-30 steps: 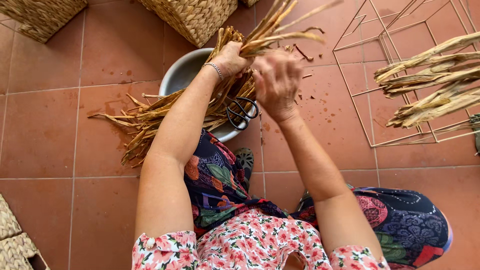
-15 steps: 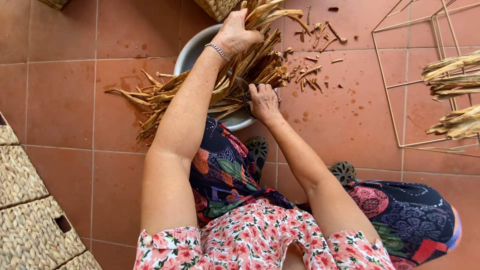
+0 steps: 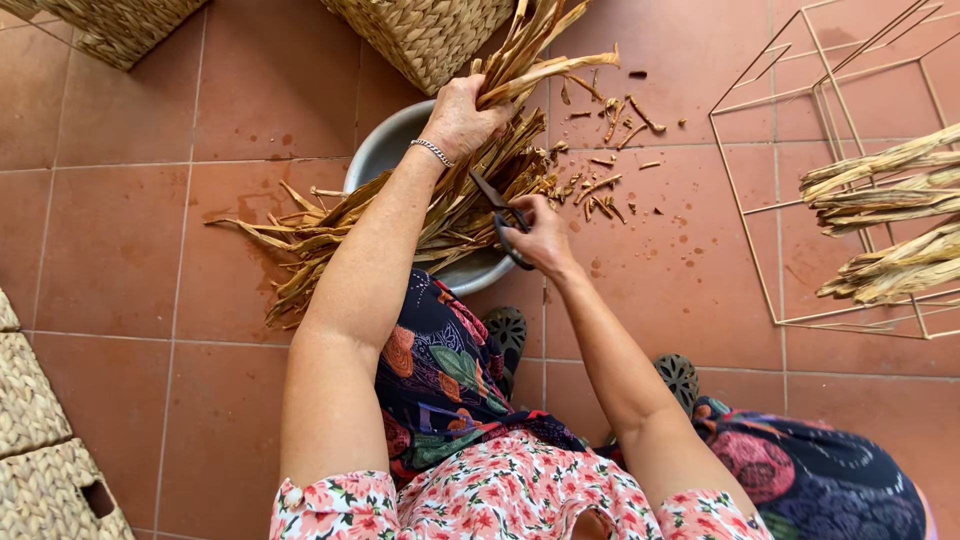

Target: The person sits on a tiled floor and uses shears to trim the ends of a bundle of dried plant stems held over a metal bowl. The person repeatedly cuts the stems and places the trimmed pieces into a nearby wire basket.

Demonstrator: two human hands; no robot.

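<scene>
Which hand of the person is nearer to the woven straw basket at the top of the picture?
Left. The left hand grips the bundle of dried brown leaves just below the woven straw basket. The right hand, holding black scissors, is lower, farther from it.

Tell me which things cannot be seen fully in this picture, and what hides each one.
Head view:
- Bowl: mostly covered by the dried leaves and the left forearm.
- Scissors: the handles are inside the right hand; only the blades show.
- Woven basket: cut off by the top edge.
- Leaves above the left hand: tips cut off by the top edge.
- Wire frame: cut off by the right edge.
</scene>
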